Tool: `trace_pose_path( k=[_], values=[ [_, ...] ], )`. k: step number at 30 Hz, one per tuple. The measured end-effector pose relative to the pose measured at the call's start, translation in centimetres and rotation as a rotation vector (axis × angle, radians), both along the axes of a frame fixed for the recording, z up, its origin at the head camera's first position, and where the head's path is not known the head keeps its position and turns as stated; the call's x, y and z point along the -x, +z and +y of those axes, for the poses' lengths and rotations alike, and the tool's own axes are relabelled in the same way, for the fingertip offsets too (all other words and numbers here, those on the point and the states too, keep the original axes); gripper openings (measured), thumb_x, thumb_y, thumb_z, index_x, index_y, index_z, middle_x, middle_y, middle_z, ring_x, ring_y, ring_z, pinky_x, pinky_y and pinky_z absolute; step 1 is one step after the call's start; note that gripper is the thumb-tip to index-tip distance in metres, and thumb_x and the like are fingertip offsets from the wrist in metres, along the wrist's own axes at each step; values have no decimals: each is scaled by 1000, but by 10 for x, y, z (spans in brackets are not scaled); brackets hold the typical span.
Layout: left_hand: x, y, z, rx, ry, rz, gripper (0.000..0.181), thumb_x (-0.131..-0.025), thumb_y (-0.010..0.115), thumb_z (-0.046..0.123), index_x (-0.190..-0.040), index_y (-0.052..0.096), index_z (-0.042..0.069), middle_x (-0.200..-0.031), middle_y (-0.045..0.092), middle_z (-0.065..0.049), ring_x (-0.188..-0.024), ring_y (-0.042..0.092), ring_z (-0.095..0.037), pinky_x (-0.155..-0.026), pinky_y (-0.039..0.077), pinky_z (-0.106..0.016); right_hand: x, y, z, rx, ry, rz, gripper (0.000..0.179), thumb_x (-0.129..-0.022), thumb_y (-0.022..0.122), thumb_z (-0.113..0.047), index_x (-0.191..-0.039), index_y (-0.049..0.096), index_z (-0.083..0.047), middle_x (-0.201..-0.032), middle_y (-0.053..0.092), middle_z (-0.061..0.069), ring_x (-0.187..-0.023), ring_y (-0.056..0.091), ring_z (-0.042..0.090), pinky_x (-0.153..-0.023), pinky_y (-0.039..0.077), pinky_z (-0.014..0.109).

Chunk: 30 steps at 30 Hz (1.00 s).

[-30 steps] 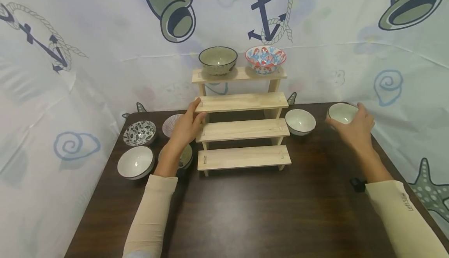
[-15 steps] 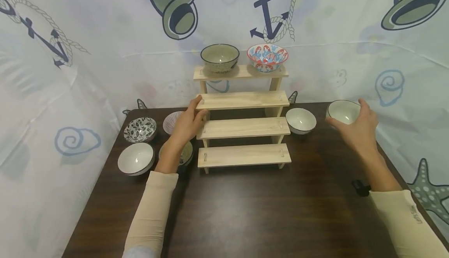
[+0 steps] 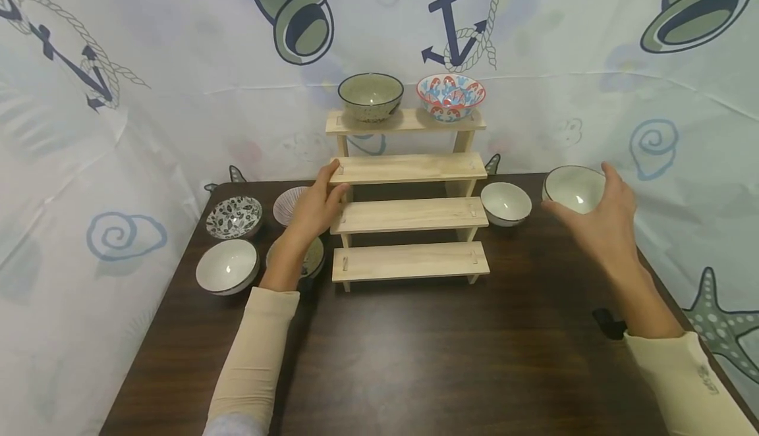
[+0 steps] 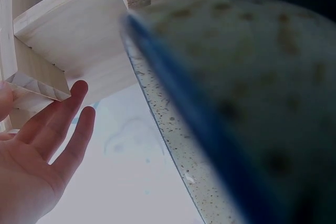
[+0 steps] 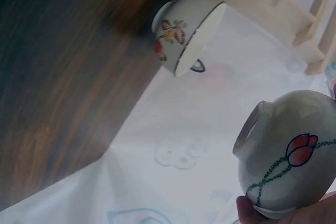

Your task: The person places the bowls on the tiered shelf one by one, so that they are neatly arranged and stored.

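Note:
My right hand (image 3: 611, 218) holds a white bowl (image 3: 574, 189) between thumb and fingers at the right back of the table. In the right wrist view this bowl (image 5: 299, 150) shows a red tulip and green vine on its side, and its foot is up off the table. My left hand (image 3: 314, 209) grips the left end of the third step of a tiered wooden stand (image 3: 409, 215). Seen from the left wrist, the fingers (image 4: 68, 135) reach under the plank's end. A dark-rimmed green speckled bowl (image 3: 370, 97) and a red-and-blue patterned bowl (image 3: 450, 97) stand on the top step.
Another white bowl (image 3: 506, 203) sits right of the stand, with floral decoration in the right wrist view. Left of it are a leaf-patterned bowl (image 3: 234, 217), a white bowl (image 3: 227, 266), a striped bowl (image 3: 287, 205) and a partly hidden green bowl (image 3: 313, 258). Printed cloth (image 3: 569, 107) hangs behind the table.
The white bowl in my right hand has come up from the table and slightly to the left. My left hand keeps its place on the stand. The head view has shifted a little.

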<state>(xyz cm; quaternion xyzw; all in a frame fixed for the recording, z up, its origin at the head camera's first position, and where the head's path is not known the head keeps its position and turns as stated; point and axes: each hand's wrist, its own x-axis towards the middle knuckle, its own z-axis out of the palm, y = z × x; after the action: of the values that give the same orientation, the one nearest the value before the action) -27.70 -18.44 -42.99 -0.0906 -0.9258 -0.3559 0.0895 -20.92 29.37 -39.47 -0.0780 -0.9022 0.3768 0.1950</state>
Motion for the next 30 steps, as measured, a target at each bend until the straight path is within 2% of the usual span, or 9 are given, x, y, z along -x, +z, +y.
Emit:
trace_pose_path(
  k=[7, 17, 24, 30],
  values=[
    [1, -1, 0, 6, -7, 1, 66, -109, 46, 47, -166, 24, 21, -132, 67, -27, -114, 69, -45, -97, 53, -60, -12, 8, -13, -5, 12, 34, 114, -79, 88, -41, -166, 18, -17, -167, 24, 24, -152, 24, 43, -117, 28, 68],
    [2, 1, 1, 0, -10, -7, 65, -109, 48, 44, -166, 23, 22, -134, 66, -27, -114, 68, -47, -96, 53, -61, -33, 23, -35, -17, -21, 37, 112, -79, 87, -43, -166, 21, -19, -165, 28, 21, -148, 29, 41, -110, 33, 68],
    [1, 1, 0, 7, -2, -17, 66, -109, 47, 46, -166, 22, 23, -135, 65, -27, -117, 67, -47, -99, 52, -62, -50, 35, -51, -17, -7, 105, 110, -76, 90, -39, -164, 27, -20, -161, 35, 21, -144, 34, 40, -110, 34, 65],
    [1, 0, 0, 5, 0, -23, 65, -109, 47, 45, -166, 22, 24, -134, 66, -27, -114, 68, -46, -98, 52, -61, -62, 41, -63, -25, 0, 121, 110, -75, 90, -39, -164, 28, -21, -159, 38, 21, -141, 37, 41, -106, 34, 64]
  ],
)
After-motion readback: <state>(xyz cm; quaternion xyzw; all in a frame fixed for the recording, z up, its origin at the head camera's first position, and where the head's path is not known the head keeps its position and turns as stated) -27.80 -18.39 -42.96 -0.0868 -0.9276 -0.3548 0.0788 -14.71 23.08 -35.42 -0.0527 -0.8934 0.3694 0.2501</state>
